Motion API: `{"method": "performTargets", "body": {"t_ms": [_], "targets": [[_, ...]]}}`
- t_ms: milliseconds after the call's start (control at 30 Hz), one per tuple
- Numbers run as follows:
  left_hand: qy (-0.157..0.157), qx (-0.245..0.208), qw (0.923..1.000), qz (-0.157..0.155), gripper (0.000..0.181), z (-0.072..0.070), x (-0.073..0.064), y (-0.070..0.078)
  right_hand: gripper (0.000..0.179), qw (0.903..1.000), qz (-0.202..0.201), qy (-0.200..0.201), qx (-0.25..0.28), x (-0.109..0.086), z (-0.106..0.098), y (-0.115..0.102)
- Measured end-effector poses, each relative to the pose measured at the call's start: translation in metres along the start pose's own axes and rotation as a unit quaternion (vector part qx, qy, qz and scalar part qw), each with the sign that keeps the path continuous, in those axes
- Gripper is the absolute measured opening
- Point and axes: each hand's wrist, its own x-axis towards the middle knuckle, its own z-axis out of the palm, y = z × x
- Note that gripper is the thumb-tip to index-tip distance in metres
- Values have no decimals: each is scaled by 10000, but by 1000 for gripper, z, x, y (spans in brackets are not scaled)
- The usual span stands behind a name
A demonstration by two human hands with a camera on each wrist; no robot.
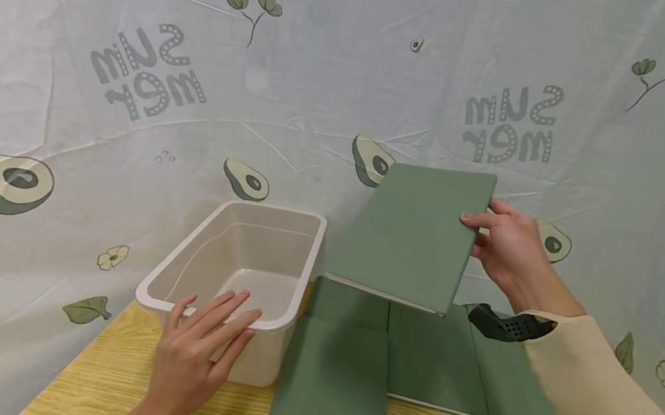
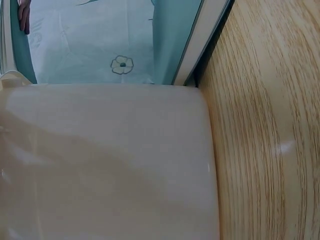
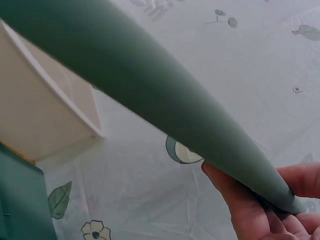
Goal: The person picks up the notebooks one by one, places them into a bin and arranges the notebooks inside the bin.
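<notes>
My right hand (image 1: pixel 509 246) pinches a green hardcover book (image 1: pixel 415 229) by its right edge, thumb on top and fingers beneath. The book is held up in the air, tilted, above other green books. In the right wrist view, the thumb and fingers grip one end of the book (image 3: pixel 150 85). My left hand (image 1: pixel 199 355) lies with extended fingers over the near rim of a white plastic bin (image 1: pixel 317 249), and nothing is held in it. No items show inside the bin. The left wrist view is filled mostly by the bin's outer wall (image 2: pixel 110 160).
Several green books lie on the wooden table (image 1: pixel 96 373) to the right of the bin. One book (image 1: pixel 332 400) lies nearest, close beside the bin; others (image 1: pixel 438 363) lie side by side farther right. A pale curtain (image 1: pixel 329 73) printed with avocados hangs behind.
</notes>
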Motion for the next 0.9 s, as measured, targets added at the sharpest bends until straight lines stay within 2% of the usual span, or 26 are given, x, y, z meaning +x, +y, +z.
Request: {"method": "performTargets", "body": {"t_ms": [233,533,900], "targets": [[32,-11,10000,22,36,1,1,0,63,9993,-83,124,352,3,12,0],[115,-124,9999,-30,35,4,-2,0,64,9987,-26,271,428,10,32,5],[421,-246,9988,75,32,10,-3,-1,61,9990,33,277,349,16,49,12]]}}
